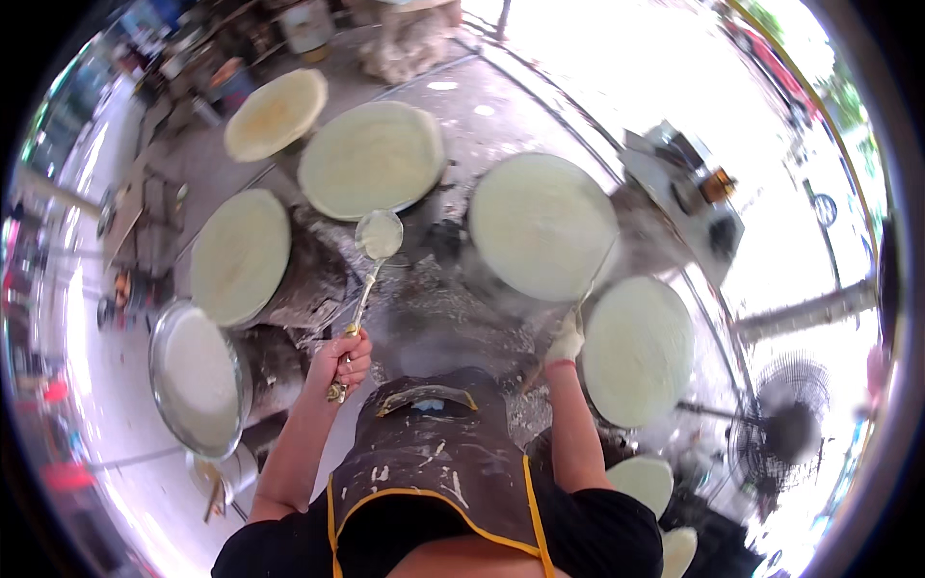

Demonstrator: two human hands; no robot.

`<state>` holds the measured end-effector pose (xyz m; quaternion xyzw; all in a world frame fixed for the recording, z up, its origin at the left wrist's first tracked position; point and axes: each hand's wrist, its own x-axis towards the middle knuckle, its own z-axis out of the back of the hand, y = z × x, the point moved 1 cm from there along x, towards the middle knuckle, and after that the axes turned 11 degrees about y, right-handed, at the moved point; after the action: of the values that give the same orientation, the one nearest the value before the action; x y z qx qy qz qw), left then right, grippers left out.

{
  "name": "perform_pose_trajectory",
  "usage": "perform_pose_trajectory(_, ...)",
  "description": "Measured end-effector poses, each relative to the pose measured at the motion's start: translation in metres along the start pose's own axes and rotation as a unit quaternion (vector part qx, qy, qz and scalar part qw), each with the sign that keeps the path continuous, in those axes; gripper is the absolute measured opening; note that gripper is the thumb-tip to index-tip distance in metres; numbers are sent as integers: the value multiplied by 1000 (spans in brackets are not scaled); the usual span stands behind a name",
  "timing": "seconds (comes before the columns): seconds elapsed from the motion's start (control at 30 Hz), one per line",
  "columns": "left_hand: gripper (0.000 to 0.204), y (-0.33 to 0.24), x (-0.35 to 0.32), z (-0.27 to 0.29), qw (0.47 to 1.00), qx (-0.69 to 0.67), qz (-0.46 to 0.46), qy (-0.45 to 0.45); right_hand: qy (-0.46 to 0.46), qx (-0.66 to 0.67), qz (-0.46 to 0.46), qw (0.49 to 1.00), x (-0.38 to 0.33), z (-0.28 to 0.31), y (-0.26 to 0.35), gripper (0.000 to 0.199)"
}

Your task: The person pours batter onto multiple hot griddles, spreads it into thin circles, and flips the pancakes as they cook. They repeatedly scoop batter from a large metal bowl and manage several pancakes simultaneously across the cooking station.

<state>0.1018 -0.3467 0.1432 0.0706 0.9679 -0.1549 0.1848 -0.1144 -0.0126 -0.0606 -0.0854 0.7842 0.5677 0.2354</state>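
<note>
My left hand [342, 364] is closed round the handle of a long ladle [364, 295]. The ladle's round bowl reaches forward to the near edge of a pale round sheet [372, 159] on a griddle. A whitish glove covers my right hand [565, 339], closed on a long thin stick-like tool [589, 289]; its exact kind is unclear. The tool points up toward the rim of a round griddle coated in pale batter [542, 226]. Just right of that hand lies another pale coated griddle [640, 352]. At left, a wide metal basin [198, 380] holds white batter.
More pale round sheets [241, 256] sit at left and far left, others at lower right. A black standing fan [790, 432] is at right. Far right, a small table [718, 226] carries a jar and containers. A bucket [224, 472] stands below the basin. Steam blurs the middle.
</note>
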Motion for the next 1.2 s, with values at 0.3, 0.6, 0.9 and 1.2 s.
perform_pose_trajectory(0.3,10,-119,-135,115,966,0,-222,-132,301,-216,-115,922,-100,-262,-113,20)
perform_pose_trajectory(0.6,9,-223,-264,206,905,-50,-316,-281,415,-519,208,718,-88,-609,-229,34)
perform_pose_trajectory(0.9,15,-228,-328,252,849,-134,-399,-320,420,-634,160,629,-124,-696,-218,46)
perform_pose_trajectory(1.2,19,-231,-308,233,835,-157,-429,-307,516,-618,72,589,-98,-728,-244,51)
